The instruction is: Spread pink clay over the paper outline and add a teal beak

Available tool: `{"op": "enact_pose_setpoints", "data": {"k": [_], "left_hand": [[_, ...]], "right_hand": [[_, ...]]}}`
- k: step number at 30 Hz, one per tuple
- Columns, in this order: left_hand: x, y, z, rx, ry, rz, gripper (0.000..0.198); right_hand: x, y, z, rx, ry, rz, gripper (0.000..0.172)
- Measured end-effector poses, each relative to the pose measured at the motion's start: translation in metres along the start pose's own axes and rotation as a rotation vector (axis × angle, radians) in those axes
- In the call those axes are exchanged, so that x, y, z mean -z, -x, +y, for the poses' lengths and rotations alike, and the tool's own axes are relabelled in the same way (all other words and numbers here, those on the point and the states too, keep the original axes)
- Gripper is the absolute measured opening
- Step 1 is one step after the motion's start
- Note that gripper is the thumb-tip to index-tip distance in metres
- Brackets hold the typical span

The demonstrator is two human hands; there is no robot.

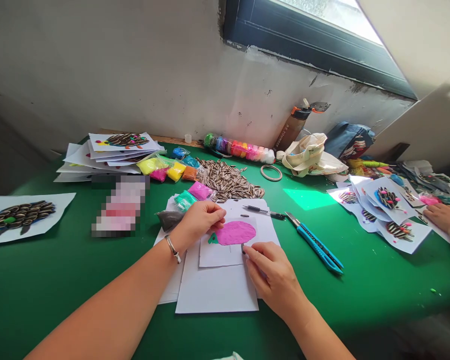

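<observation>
A small white card (213,257) lies on larger white sheets. On it is a flat pink clay oval (237,233) with a green clay head (212,238) at its left end and thin pen lines below. My left hand (200,220) is over the card's upper left, thumb and finger pinched beside the oval; what is between them, if anything, is hidden. My right hand (272,270) has its fingertips closed at a small dark piece (243,247) at the oval's lower right edge. A black pen (266,212) lies at the top of the sheets.
A blue utility knife (318,247) lies to the right. Behind are striped sunflower seeds (228,180), bagged clay (176,171), a tape roll (271,173) and a bottle (292,127). Seed-decorated cards (122,141) are stacked left, others (388,200) right beside another person's hand (444,220).
</observation>
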State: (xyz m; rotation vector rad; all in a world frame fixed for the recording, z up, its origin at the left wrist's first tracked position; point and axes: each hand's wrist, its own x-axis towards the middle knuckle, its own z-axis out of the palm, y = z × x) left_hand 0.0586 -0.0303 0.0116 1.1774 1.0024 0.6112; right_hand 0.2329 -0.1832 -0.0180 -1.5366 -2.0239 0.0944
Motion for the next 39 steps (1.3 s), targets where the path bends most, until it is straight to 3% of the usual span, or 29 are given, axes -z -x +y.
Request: {"op": "enact_pose_setpoints", "data": {"k": [30,39], "left_hand": [[0.001,-0.001,-0.002,-0.016,-0.008,-0.001,0.025],[0.003,0.012,0.007,-0.047,-0.007,0.009,0.025]], "right_hand": [[-0.006,-0.002,0.005,-0.011,0.046,0.015,0.027],[0.01,-0.011,0.014,-0.22,-0.338,0.091,0.023]]}}
